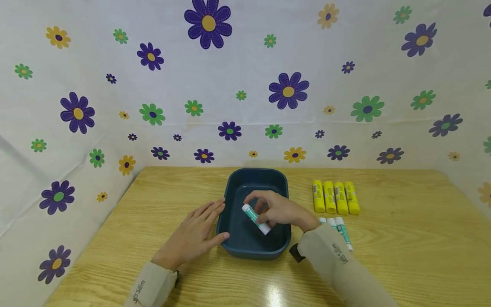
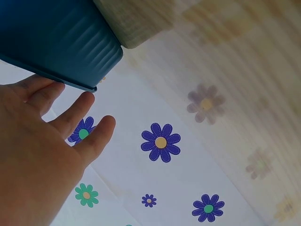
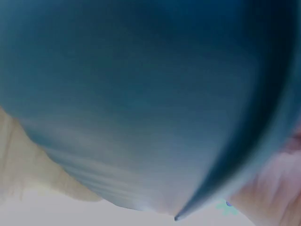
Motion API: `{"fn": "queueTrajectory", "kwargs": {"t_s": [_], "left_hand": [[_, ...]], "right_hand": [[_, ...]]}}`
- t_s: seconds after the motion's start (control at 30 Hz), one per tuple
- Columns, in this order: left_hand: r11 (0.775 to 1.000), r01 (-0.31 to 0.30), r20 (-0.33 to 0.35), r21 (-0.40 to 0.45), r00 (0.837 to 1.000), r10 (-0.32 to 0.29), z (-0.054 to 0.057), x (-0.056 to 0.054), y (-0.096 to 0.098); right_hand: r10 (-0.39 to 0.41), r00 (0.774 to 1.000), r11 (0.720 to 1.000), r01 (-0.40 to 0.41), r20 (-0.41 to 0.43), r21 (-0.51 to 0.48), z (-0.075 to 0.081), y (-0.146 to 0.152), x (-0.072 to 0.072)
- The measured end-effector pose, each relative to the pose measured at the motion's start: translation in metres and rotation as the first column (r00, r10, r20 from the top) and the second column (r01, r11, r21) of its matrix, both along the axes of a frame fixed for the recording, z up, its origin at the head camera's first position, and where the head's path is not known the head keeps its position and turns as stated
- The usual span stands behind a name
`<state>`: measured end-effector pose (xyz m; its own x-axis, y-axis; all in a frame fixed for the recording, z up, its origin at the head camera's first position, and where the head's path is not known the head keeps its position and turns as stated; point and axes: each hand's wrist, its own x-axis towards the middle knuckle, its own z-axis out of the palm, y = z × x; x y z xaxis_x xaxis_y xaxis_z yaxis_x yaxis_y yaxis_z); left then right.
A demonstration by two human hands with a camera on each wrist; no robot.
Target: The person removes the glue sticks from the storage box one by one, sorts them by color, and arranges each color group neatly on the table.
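A dark blue rectangular bin [image 1: 255, 254] stands on the wooden table. Over its inside, my right hand [image 1: 278, 207] pinches a white and green glue stick [image 1: 253, 215], which is tilted. My left hand [image 1: 199, 232] lies at the bin's left side with its fingers straight, fingertips at the rim. In the left wrist view, the fingers of the left hand [image 2: 51, 127] are spread by the rim of the blue bin [image 2: 61, 42]. The bin's outer wall [image 3: 131, 108] fills most of the right wrist view and hides the glue stick there.
To the right of the bin, several yellow glue sticks [image 1: 335, 197] stand in a row. Nearer the person lie more white and green glue sticks [image 1: 343, 232], partly covered by the right forearm. A flower-patterned white cloth [image 1: 245, 85] hangs behind the table [image 1: 402, 238].
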<state>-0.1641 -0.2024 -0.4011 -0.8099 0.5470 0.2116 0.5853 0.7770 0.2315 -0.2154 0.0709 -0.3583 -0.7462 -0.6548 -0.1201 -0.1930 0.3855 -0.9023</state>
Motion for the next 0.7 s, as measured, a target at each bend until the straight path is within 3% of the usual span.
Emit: {"fn": "queueTrajectory", "kwargs": {"t_s": [0.17,0.37,0.7], "left_hand": [[1.0,0.008,-0.004,0.004,1.0,-0.007,0.0,0.0,0.0],[1.0,0.006,-0.016,0.0,1.0,-0.006,0.001,-0.001,0.0],[1.0,-0.005,0.006,-0.002,1.0,0.005,0.001,0.0,0.0]], "right_hand": [[-0.045,0.999,0.998,0.045,-0.002,-0.034,0.005,0.007,-0.002],[-0.045,0.999,0.996,0.043,-0.03,-0.078,0.011,0.017,-0.003],[-0.109,0.994,0.99,0.108,-0.007,-0.091,0.018,0.035,0.0]]}}
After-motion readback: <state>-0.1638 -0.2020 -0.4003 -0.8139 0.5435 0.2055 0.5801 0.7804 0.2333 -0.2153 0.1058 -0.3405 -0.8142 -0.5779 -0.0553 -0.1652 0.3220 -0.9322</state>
